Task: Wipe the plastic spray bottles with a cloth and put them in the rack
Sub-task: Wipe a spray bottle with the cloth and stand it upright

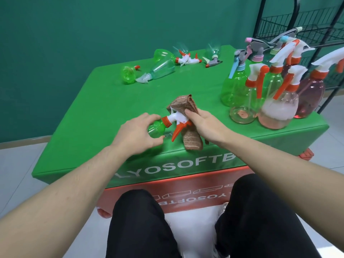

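A small green spray bottle (158, 127) with a white and orange trigger head lies on its side near the front of the green padded table (96, 112). My left hand (137, 133) grips its body. My right hand (201, 121) holds a folded brown cloth (188, 105) against the bottle's spray head, and the cloth's lower end hangs over the table's front edge. Several upright spray bottles (275, 94), green, clear and pink, stand at the table's right. More bottles lie on their sides (160, 67) at the back. A black wire rack (316, 34) stands at the far right.
The table sits on an orange block (186, 190) with white lettering. A dark green wall is behind. My knees in black trousers (141, 226) are at the bottom of the view, over a pale tiled floor.
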`<state>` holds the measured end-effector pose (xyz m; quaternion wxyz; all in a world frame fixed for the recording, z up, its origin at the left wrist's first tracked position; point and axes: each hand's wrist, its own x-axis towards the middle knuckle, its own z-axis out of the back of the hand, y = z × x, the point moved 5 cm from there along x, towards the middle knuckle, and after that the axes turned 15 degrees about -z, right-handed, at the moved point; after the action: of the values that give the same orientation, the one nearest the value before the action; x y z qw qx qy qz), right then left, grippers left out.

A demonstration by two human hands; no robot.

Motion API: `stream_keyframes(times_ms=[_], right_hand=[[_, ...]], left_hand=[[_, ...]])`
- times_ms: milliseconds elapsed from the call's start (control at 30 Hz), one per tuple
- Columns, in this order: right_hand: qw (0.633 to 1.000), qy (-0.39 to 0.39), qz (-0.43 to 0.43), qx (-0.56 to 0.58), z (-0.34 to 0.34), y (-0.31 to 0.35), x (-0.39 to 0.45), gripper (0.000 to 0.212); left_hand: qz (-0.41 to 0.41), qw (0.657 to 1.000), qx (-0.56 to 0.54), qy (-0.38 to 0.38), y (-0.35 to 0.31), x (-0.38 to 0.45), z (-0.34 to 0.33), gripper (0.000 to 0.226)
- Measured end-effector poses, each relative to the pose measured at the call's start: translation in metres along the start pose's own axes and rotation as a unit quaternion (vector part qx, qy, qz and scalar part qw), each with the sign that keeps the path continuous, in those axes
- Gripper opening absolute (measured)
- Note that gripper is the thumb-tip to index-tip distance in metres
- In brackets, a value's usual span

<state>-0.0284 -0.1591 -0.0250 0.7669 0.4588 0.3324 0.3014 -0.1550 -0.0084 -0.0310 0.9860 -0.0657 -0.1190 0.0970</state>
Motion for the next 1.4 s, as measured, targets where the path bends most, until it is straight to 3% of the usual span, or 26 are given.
stream_keyframes(times_ms=[233,467,700,967,1133,1400], right_hand=[[0.996,0.021,-0.008,-0.087,-0.008,0.016,0.018,0.043],[0.994,0.008,0.005,-0.113,-0.006,0.011,0.015,0.037],[0.997,-0.019,0.003,-0.07,0.006,0.0,-0.006,0.029],[0.989,0.013,-0.009,-0.145,0.012,-0.008,-0.022,0.039],[0.974,-0.018,0.062,-0.215,0.002,-0.003,-0.025,0.028],[0.93,-0.021,0.122,-0.348,-0.009,0.002,-0.018,0.056]], left_hand=[[-0.011,1.0,0.006,0.013,0.006,0.002,-0.004,0.071],[0.002,1.0,-0.007,0.018,0.007,0.002,-0.003,0.071],[0.016,0.999,0.006,0.036,-0.002,0.002,0.0,0.07],[0.039,0.998,0.014,0.056,0.008,-0.008,0.01,0.07],[0.043,0.998,0.015,0.042,0.012,-0.01,0.01,0.069],[0.01,0.999,0.03,0.03,0.018,-0.012,0.004,0.07]])
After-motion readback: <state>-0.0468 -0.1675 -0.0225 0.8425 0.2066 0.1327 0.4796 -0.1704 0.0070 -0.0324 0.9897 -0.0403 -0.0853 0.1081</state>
